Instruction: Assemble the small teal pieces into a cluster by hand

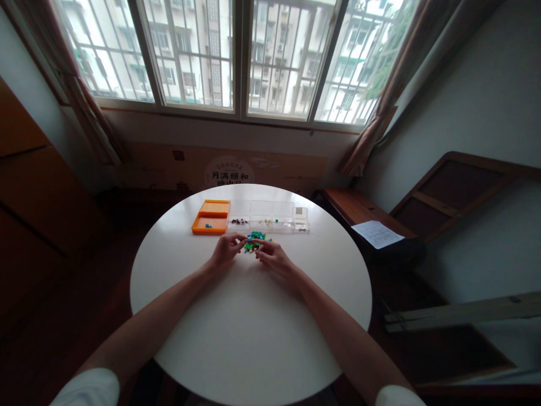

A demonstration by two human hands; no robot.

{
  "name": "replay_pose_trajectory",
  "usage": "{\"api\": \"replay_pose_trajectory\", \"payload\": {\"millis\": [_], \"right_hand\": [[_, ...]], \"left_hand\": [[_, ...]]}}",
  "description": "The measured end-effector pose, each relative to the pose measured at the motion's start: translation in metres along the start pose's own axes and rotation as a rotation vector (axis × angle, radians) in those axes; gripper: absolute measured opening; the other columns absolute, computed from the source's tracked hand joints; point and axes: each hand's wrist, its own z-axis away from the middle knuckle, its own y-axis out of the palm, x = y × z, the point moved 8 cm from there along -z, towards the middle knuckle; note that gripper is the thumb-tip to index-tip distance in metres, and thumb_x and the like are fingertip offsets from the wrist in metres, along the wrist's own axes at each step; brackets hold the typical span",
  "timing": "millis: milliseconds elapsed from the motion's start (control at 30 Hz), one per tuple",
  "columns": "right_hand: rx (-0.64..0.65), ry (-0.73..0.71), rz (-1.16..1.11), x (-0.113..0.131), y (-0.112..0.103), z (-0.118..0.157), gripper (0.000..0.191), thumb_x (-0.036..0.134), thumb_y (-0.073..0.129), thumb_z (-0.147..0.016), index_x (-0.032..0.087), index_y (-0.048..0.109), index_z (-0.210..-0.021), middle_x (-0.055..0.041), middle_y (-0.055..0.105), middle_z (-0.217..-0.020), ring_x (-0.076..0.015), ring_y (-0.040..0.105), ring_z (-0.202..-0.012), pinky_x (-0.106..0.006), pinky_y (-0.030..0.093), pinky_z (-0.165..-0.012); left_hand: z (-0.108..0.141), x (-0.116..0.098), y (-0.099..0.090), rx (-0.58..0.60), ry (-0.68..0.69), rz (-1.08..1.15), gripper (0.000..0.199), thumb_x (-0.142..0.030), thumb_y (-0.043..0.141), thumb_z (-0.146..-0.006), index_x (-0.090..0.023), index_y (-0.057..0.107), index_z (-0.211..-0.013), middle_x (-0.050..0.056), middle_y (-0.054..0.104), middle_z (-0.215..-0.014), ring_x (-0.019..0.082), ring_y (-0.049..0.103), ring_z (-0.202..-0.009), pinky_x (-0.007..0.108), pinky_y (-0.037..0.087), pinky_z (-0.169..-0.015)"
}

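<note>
A small heap of green, blue, dark and cream pieces, like tiny toy bricks (258, 246), lies on the white round table (245, 332). At the heap's left edge is my left hand (226, 250), thumb and forefinger drawn together at a small blue piece (249, 240). My right hand (274, 256) reaches in from the other side, its forefinger stretched over the heap towards that blue piece and its thumb held apart below. Whether the right forefinger touches the piece is too small to tell. Both palms face down, close to the tabletop.
Behind the heap stand an open orange box (210, 230) with a few blue pieces (208, 226) inside and clear plastic boxes (253, 230) holding dark pieces (239, 221), cream pieces (267, 221) and a green one. Right of the table, papers (377, 234) rest on a wooden bench (359, 204).
</note>
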Motion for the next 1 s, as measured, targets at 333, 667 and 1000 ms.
{"api": "replay_pose_trajectory", "payload": {"millis": [333, 667, 1000], "right_hand": [[0.005, 0.012, -0.030, 0.0043, 0.0015, 0.0008, 0.050, 0.032, 0.063, -0.074, 0.016, 0.056, -0.121, 0.0002, 0.058, -0.067, -0.0066, 0.048, -0.052, -0.019, 0.042, -0.049], [0.000, 0.014, -0.027, 0.0024, 0.0009, 0.0007, 0.049, 0.030, 0.062, -0.073, 0.016, 0.057, -0.120, 0.0001, 0.058, -0.066, -0.0072, 0.048, -0.052, -0.020, 0.041, -0.048], [0.016, 0.004, -0.014, 0.0014, 0.0013, 0.0001, 0.049, 0.031, 0.062, -0.075, 0.017, 0.056, -0.121, -0.0002, 0.058, -0.068, -0.0068, 0.048, -0.052, -0.020, 0.041, -0.048]], "left_hand": [[0.0000, 0.0029, 0.0014, 0.012, -0.009, 0.024, 0.030, -0.041, 0.059, -0.077, -0.012, 0.068, -0.082, 0.004, 0.067, -0.069, 0.009, 0.058, -0.046, 0.017, 0.044, -0.042], [0.0007, 0.0043, 0.0040, 0.027, 0.023, 0.036, 0.028, -0.040, 0.061, -0.077, -0.013, 0.068, -0.082, 0.004, 0.067, -0.071, 0.008, 0.058, -0.047, 0.016, 0.044, -0.043], [0.0017, 0.0038, 0.0062, 0.045, 0.039, 0.001, 0.026, -0.038, 0.063, -0.076, -0.013, 0.067, -0.082, 0.003, 0.066, -0.068, 0.008, 0.056, -0.049, 0.016, 0.043, -0.044]]}}
